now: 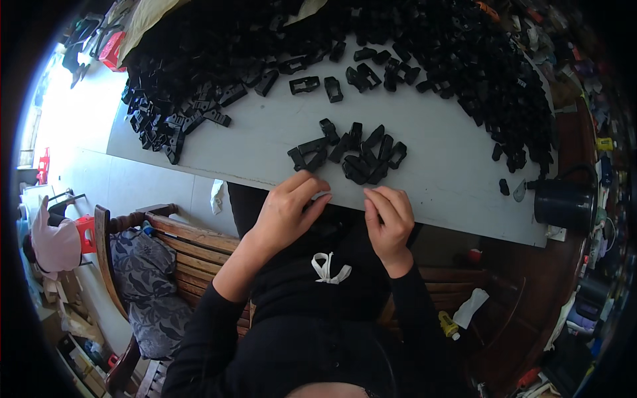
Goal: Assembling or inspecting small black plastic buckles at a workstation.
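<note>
My left hand (286, 211) and my right hand (390, 222) rest at the near edge of a grey board (438, 159), fingers curled toward each other. Whether either holds a small part is hidden by the fingers. Just beyond my fingertips lies a small cluster of black plastic clips (352, 152). A much larger heap of the same black plastic parts (424, 40) covers the far and right side of the board. Loose single clips (304, 84) lie between the heap and the cluster.
A black mug (564, 202) stands at the board's right corner. A wooden bench (192, 252) with a patterned cushion (142, 278) sits under me at left. A small bottle with a yellow cap (449, 325) lies at lower right. A person in pink (56, 242) is at far left.
</note>
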### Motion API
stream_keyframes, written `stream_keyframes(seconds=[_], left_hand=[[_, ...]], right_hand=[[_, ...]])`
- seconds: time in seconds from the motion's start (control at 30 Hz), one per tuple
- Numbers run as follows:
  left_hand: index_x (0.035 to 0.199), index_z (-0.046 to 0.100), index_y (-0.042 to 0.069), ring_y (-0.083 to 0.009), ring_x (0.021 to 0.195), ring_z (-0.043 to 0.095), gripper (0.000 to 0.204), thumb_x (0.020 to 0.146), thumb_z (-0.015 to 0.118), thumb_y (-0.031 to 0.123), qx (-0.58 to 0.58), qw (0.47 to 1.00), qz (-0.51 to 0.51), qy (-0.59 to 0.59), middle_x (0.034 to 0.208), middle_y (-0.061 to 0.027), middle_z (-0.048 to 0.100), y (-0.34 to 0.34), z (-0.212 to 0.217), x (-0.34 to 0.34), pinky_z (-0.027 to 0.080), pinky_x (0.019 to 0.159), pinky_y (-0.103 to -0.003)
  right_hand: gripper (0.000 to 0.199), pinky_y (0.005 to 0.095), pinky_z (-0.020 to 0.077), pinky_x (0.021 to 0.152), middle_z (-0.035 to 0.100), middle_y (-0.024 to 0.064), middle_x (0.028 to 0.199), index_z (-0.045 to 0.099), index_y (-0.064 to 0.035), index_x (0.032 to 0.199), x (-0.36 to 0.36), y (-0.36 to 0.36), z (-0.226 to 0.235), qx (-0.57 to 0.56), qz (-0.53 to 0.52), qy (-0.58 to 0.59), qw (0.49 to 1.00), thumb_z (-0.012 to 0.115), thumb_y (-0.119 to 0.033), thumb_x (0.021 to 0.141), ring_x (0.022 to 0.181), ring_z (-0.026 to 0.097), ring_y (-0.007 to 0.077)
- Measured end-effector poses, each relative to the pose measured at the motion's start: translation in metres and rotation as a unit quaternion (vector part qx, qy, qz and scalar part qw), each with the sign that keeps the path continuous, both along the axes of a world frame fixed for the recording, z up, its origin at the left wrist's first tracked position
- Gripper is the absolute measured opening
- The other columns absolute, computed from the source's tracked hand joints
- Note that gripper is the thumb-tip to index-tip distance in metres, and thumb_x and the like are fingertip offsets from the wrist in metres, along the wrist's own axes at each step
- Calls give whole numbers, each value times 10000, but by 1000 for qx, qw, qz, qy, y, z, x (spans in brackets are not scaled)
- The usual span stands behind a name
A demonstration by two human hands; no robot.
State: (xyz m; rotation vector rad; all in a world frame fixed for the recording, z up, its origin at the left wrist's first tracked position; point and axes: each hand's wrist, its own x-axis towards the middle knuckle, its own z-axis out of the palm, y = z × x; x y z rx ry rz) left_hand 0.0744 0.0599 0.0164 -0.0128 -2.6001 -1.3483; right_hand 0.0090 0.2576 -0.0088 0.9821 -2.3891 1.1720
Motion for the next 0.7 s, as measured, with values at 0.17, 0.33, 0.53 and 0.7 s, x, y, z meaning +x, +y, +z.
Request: stream_keyframes(seconds=[0.17, 0.33, 0.53, 0.7], left_hand=[[876, 646, 8, -191, 628, 592, 95, 802, 697, -20, 27, 999, -16, -14, 810, -85, 598, -3, -33, 41, 473, 551, -277], [950, 636, -3, -340, 799, 636, 108, 852, 632, 43, -14, 990, -49, -132, 891, -160, 617, -13, -93, 45, 518, 689, -382], [1168, 598, 29, -418, 1066, 561, 345, 831, 632, 97, -131, 981, -65, -127, 1154, -209, 605, 31, -184, -5, 461, 929, -473], [1255, 556, 47, -383, 1243, 466, 390, 868, 582, 82, -178, 977, -49, -104, 1304, -168, 544, 51, -247, -9, 369, 1045, -474]], right_hand=[[128, 322, 513, 716, 656, 123, 926, 699, 8, 947, 0, 27, -6, 3, -49, -36, 998, 651, 27, 831, 819, 642, 265], [105, 292, 508, 678, 676, 107, 908, 699, 12, 946, -18, 52, -12, -22, -162, -65, 984, 611, -19, 898, 778, 645, 209], [102, 225, 463, 576, 667, 65, 892, 709, -2, 947, -23, 48, -26, -26, -179, -79, 980, 622, -39, 908, 717, 605, 122], [73, 282, 475, 557, 642, 61, 864, 705, -46, 910, -22, 45, -35, -11, -197, -47, 979, 653, -54, 859, 669, 602, 189]])
